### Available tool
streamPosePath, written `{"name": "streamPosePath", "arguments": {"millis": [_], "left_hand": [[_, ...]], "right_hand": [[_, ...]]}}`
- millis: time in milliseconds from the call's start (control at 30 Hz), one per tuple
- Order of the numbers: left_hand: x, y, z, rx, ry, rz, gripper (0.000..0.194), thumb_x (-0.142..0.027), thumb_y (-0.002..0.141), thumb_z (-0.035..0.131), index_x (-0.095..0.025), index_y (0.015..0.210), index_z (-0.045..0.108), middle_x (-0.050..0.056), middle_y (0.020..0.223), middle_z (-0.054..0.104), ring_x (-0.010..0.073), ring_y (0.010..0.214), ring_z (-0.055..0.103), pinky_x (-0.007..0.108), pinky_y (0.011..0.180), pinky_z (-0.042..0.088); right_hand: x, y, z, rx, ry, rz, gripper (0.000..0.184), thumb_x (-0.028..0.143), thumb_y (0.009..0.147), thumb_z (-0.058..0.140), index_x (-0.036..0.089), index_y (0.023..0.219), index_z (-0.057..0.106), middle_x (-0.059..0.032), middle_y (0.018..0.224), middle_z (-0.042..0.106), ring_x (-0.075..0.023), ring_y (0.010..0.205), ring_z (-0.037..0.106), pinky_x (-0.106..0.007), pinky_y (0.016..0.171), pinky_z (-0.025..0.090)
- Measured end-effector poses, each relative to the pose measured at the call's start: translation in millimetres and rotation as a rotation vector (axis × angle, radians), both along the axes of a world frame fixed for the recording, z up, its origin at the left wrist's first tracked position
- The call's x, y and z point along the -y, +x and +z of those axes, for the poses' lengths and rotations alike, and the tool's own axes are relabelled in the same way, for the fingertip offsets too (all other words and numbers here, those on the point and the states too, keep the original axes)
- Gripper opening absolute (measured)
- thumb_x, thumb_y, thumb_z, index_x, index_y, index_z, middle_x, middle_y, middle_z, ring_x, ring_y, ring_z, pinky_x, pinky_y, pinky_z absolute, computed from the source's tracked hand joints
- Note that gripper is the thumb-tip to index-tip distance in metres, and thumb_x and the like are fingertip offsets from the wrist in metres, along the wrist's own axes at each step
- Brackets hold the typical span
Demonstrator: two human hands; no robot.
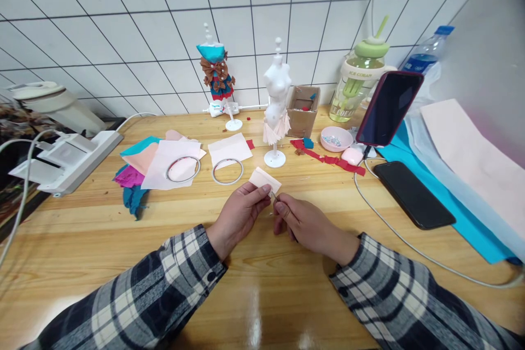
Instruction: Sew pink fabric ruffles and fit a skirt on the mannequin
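My left hand (241,213) pinches a small pale pink piece of fabric (264,179) between thumb and fingers above the wooden table (262,284). My right hand (305,224) is closed in a pinch right beside it, its fingertips at the fabric's lower edge, holding something thin that I cannot make out. Just beyond the hands stands a white doll mannequin (276,104) with a pale pink skirt. A second mannequin (216,74), dressed in teal with brown bows, stands further back to the left.
Two rings (227,171) and sheets of pink, teal and magenta fabric (159,161) lie left of centre. A glue gun stand (65,158) sits far left. On the right are a cardboard box (303,109), bead dish (336,138), bottle (356,87), propped phone (388,106), flat phone (414,194) and cable.
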State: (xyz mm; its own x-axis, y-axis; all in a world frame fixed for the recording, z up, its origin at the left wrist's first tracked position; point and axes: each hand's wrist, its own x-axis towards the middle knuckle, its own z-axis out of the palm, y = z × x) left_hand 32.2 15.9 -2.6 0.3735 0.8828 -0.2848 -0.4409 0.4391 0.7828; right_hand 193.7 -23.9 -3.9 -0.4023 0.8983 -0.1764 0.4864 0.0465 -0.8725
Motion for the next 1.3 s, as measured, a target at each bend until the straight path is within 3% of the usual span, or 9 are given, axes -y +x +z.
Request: {"name": "streamPosePath", "arguments": {"millis": [600, 833, 1067, 1300], "left_hand": [[0, -1, -4.0, -0.027, 0.006, 0.012, 0.019, -0.020, 0.073, 0.076, -0.015, 0.090, 0.070, 0.001, 0.082, 0.069, 0.0081, 0.070, 0.059, 0.020, 0.069, 0.048], [1, -2, -3.8, -0.023, -0.001, -0.008, 0.021, -0.023, 0.074, 0.075, -0.016, 0.093, 0.071, 0.002, 0.081, 0.070, 0.0106, 0.074, 0.062, 0.021, 0.072, 0.049], [1, -2, 0.7, -0.042, -0.029, 0.036, 0.018, -0.019, 0.072, 0.077, -0.015, 0.088, 0.070, 0.000, 0.082, 0.069, 0.0076, 0.070, 0.060, 0.018, 0.067, 0.048], [2, -2, -0.2, -0.039, 0.016, -0.009, 0.018, -0.018, 0.073, 0.076, -0.015, 0.090, 0.072, 0.001, 0.084, 0.071, 0.0095, 0.076, 0.062, 0.019, 0.072, 0.049]], "right_hand": [[1, 0, 3.5, 0.062, 0.048, 0.025, 0.028, 0.039, 0.101, 0.026, 0.023, 0.085, 0.042, 0.0038, 0.068, 0.067, -0.0101, 0.053, 0.054, -0.025, 0.058, 0.034], [0, 2, 7.8, 0.125, 0.061, 0.032, 0.029, 0.039, 0.100, 0.029, 0.022, 0.082, 0.045, 0.0028, 0.061, 0.058, -0.0129, 0.058, 0.052, -0.026, 0.058, 0.033], [-1, 14, 14.0, 0.153, 0.063, 0.009, 0.035, 0.044, 0.099, 0.027, 0.022, 0.085, 0.050, 0.0009, 0.070, 0.056, -0.0150, 0.066, 0.051, -0.028, 0.062, 0.033], [-3, 15, 10.7, 0.152, 0.073, 0.024, 0.036, 0.045, 0.099, 0.027, 0.022, 0.090, 0.054, 0.0000, 0.074, 0.058, -0.0153, 0.069, 0.052, -0.028, 0.064, 0.035]]}}
